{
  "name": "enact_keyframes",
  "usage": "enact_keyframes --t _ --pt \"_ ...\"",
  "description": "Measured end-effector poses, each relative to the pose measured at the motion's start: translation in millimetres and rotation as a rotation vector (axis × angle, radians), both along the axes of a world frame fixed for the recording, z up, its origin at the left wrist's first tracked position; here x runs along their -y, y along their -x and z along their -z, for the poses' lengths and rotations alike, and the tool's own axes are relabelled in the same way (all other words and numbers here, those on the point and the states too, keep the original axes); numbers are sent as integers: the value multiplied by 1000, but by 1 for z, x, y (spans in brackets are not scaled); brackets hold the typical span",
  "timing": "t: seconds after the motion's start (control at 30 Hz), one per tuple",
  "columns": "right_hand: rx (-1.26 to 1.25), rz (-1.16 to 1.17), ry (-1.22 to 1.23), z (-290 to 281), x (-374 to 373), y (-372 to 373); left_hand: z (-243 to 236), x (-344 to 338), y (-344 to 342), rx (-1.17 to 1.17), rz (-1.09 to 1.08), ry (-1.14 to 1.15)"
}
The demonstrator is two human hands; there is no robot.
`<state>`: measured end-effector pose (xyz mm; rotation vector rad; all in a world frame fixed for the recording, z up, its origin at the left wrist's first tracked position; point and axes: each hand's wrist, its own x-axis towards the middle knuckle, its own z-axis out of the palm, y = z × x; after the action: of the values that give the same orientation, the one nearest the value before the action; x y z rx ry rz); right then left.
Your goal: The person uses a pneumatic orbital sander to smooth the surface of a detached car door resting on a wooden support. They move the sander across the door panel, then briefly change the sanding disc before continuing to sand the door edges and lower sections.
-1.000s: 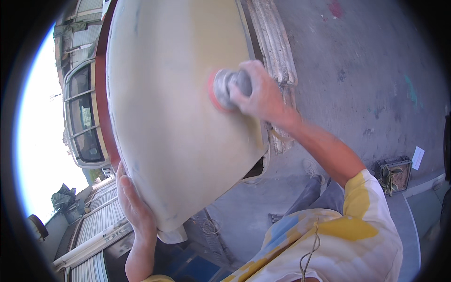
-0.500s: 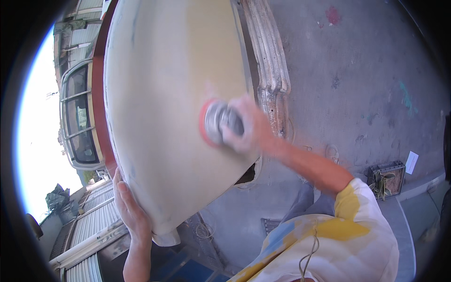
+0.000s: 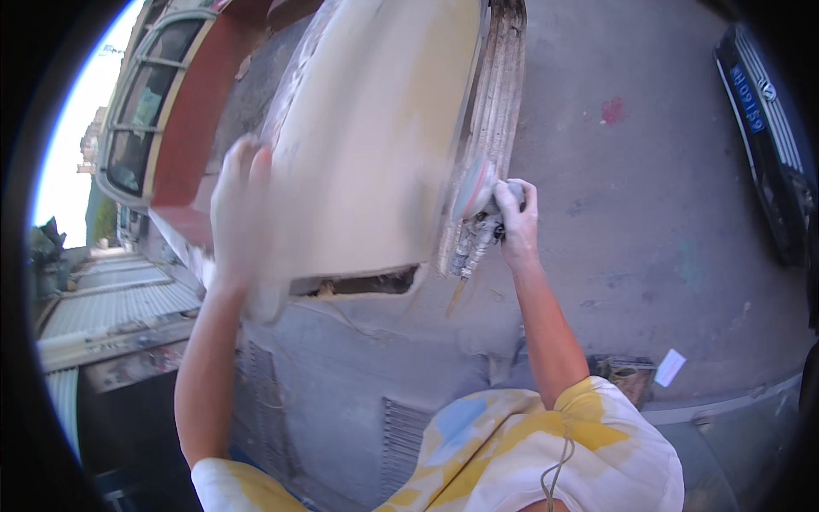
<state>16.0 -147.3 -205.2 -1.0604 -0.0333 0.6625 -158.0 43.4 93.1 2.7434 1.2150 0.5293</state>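
Observation:
My right hand (image 3: pixel 517 206) is closed on a round sander (image 3: pixel 476 189) with a red-ringed pad and metal fittings below, held tilted off the panel beside its right edge. A long curved panel (image 3: pixel 368 154), pale cream with yellowish patches, stretches away in front of me, a dark slot along its near end. Over that panel's left edge is my left hand (image 3: pixel 241 213), smeared by motion, fingers stretched upward and apart from the sander; whether it touches the surface I cannot tell.
A ribbed metal strip (image 3: pixel 505 77) runs along the panel's right. A red-sided vehicle (image 3: pixel 192 145) stands left, a dark vehicle front (image 3: pixel 751 111) far right. Grey ground (image 3: pixel 623 247) carries a white card (image 3: pixel 670 367), near a low box (image 3: pixel 618 375).
The sander has left the panel's face, moved right past its edge and tilted. My left hand has risen along the left edge, and my view has shifted, showing the dark vehicle.

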Motion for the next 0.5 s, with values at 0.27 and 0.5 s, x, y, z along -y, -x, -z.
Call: enact_keyframes --t 0.27,0.5 --pt "-490 -23 -300 -10 119 11 136 184 21 13 323 337" --pt "-126 -398 41 -63 115 93 224 263 99 692 50 2022"
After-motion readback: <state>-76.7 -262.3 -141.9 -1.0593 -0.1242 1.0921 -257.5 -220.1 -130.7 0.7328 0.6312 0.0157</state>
